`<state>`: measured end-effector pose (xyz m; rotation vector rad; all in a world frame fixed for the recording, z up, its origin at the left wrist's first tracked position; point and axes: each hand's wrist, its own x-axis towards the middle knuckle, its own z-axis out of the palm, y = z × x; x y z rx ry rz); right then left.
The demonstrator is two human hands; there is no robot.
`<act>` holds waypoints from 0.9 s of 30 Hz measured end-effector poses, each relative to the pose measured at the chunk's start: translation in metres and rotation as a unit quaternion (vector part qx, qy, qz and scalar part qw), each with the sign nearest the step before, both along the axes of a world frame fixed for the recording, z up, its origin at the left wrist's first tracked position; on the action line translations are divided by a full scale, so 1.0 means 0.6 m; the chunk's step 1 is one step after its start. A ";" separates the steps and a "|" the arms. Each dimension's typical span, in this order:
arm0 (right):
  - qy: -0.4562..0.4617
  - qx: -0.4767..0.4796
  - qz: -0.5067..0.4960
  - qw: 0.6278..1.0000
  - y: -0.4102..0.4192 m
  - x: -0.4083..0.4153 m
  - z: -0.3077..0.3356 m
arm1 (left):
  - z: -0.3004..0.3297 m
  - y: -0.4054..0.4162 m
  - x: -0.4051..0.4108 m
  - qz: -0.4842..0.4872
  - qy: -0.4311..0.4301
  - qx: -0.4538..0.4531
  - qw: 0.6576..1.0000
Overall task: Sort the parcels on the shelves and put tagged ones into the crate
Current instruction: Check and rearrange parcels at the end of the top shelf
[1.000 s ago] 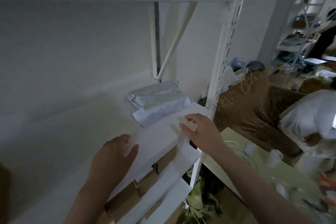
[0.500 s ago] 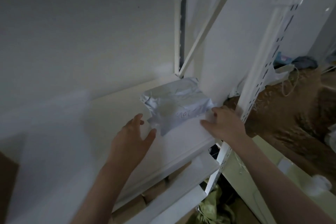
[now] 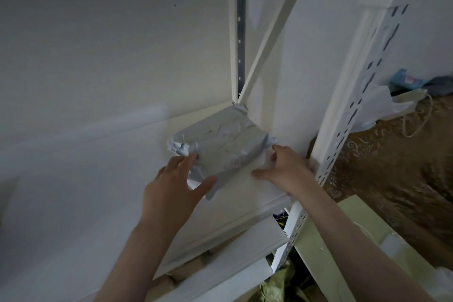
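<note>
The parcel lay flat on the white shelf, pushed into the back right corner where the rear upright and the slanted brace met. It was a soft grey-white plastic mailer, crumpled at its left end, with its long axis running from the front left toward the back right. It sat straight ahead of you and slightly above your forearms, between your two hands.

Your left hand was at the near-left corner, fingers spread and only loosely bent, thumb reaching under the crumpled edge; it touched the wrapping but had not closed on it. Your right hand was at the near-right edge, fingers and thumb likewise relaxed and open, beside the perforated front post. Both hands were about equally close, so I judge a two-handed lift and pull toward you was what the position called for.

Faint reddish writing showed on the top face, too blurred to read. Whether the parcel carried a tag could not be made out, and its underside was hidden. The crate was not in view. Brown boxes on the shelf below were mostly covered by the shelf edge.
</note>
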<state>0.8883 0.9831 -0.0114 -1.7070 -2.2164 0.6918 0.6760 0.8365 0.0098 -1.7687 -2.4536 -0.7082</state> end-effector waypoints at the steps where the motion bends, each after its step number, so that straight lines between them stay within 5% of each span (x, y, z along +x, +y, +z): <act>1: 0.014 0.001 0.001 1.000 0.002 -0.003 0.000 | -0.003 0.002 0.001 0.007 -0.001 -0.003 1.000; 11: 0.243 -0.046 0.014 0.969 0.058 -0.038 -0.009 | -0.007 0.010 -0.007 0.078 -0.035 0.004 0.996; 17: 0.431 -0.188 -0.002 0.883 0.078 -0.075 0.009 | -0.010 0.015 -0.019 0.096 -0.054 -0.022 0.994; 22: 0.515 -0.164 0.001 0.841 0.059 -0.072 0.056 | -0.011 0.009 -0.014 0.084 -0.084 -0.010 0.993; 27: 0.474 -0.055 0.070 0.876 0.030 -0.057 0.134 | -0.016 0.014 0.024 0.032 -0.107 0.009 0.994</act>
